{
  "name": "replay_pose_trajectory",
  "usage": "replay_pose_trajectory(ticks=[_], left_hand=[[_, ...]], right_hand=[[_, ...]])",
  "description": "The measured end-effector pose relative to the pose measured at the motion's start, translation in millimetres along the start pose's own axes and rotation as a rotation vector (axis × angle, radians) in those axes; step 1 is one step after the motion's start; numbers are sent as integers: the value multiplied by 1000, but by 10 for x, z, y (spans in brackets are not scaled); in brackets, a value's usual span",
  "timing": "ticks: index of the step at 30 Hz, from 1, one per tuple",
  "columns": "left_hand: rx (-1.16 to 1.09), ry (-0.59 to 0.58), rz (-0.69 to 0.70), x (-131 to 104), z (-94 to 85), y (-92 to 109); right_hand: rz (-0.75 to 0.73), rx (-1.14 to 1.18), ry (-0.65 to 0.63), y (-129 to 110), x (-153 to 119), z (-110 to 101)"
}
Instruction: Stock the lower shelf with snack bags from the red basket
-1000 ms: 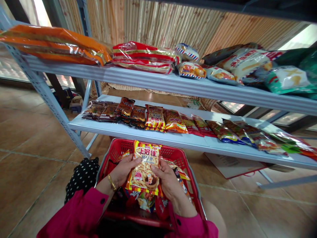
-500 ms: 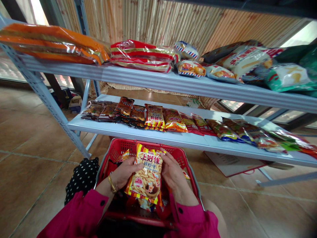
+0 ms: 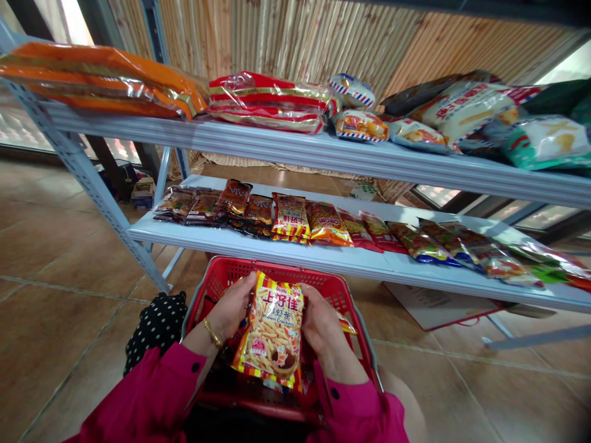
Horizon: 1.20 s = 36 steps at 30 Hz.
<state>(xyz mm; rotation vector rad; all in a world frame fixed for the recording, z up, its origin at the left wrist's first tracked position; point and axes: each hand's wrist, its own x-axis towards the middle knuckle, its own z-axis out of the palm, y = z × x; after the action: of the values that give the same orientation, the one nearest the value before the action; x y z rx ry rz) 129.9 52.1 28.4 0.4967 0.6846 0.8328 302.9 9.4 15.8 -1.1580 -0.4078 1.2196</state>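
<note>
A yellow and red bag of prawn crackers is held upright between my two hands, its printed front facing me. My left hand grips its left edge, and my right hand grips the right edge. Both hands are closed on the bag, with some fingers hidden behind it. Beneath it is a red shopping basket with grey handles. Other snack packets lie inside the basket, mostly covered by the bag and my hands.
Just beyond the basket, a lower shelf carries a row of snack packets, including a similar bag of prawn crackers. An upper shelf holds larger bags. A flat white board lies under the shelf, and polka-dot fabric is left of the basket.
My left thumb has moved from the bag's front to its upper left edge, uncovering more of the print. My right fingers have shifted along the right edge. The bag stays above the basket.
</note>
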Motion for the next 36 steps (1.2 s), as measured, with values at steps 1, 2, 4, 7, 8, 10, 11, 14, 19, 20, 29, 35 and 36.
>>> replay_pose_trajectory(ticks=[1,2,4,7,8,10,11,14,19,20,29,35,36], left_hand=[[-11,7,7,11,12,7],[-20,21,11,21,23,10],[-32,74,8,39,39,4],[-44,166,-10,62,38,-22],[-48,187,-12,68,33,-32],[-52,211,-16,78,21,-51],[-54,220,-18,82,16,-58],[-54,241,-34,88,17,-72],[-30,251,-16,78,47,-66],[-29,253,-4,75,53,-63],[-32,274,41,77,69,-65],[-43,256,8,76,57,-59],[-40,255,13,74,56,-56]], right_hand=[[30,17,-5,0,-13,12],[64,39,-12,-4,-28,28],[92,57,-28,-23,-63,65],[111,64,-25,-68,-116,116],[122,67,-20,-85,-131,129],[152,77,-18,-115,-154,149],[166,81,-22,-127,-162,157],[176,88,-29,-146,-170,173],[159,68,-49,-134,-158,163],[153,65,-53,-125,-152,155],[59,79,-7,0,-72,93],[56,127,11,-2,-92,121],[54,126,13,-8,-94,125]])
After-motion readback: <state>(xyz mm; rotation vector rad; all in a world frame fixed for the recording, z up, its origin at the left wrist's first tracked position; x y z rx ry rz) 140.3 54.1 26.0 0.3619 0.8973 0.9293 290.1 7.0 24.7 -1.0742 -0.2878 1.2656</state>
